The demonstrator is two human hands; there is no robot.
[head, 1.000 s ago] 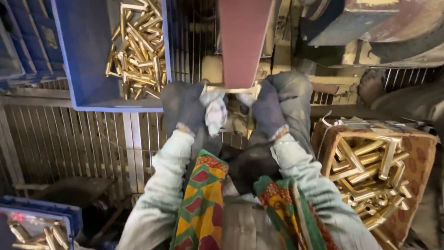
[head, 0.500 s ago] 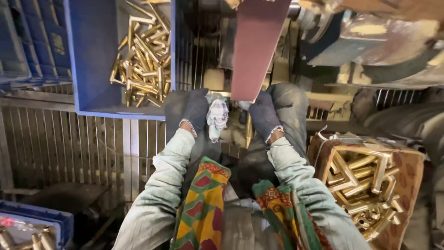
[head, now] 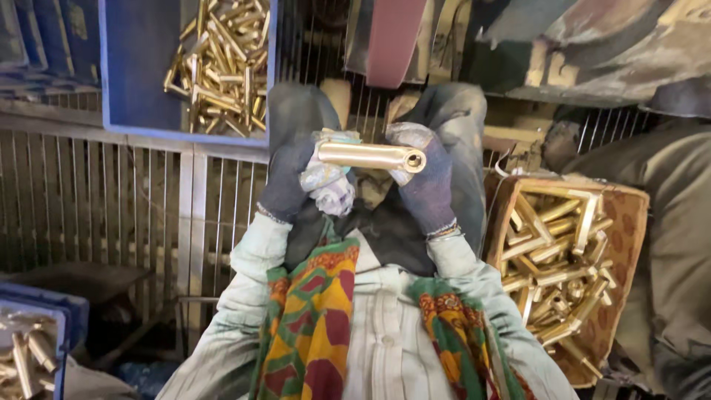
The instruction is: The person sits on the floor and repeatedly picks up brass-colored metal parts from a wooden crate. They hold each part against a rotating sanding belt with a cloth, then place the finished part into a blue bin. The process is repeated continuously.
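A shiny brass tube [head: 370,156] lies level between both my gloved hands, its open end pointing right. My left hand [head: 292,174], in a dark glove, grips its left end together with a crumpled pale rag [head: 329,185]. At the tube's right end sits my right hand [head: 424,178], also gloved, with fingers wrapped behind it. Just above my hands hangs a reddish sanding belt [head: 392,41]. My knees and a colourful patterned cloth [head: 318,318] fill the lower middle.
A blue crate [head: 141,67] with several brass parts stands at the upper left on a metal grille. A brown basket [head: 629,222] of brass parts sits at the right. Another blue crate [head: 37,348] is at the lower left. A person's sleeve [head: 678,252] is at the far right.
My hands have come toward me, away from the belt, and the brass tube is now turned level and plainly shown between them.
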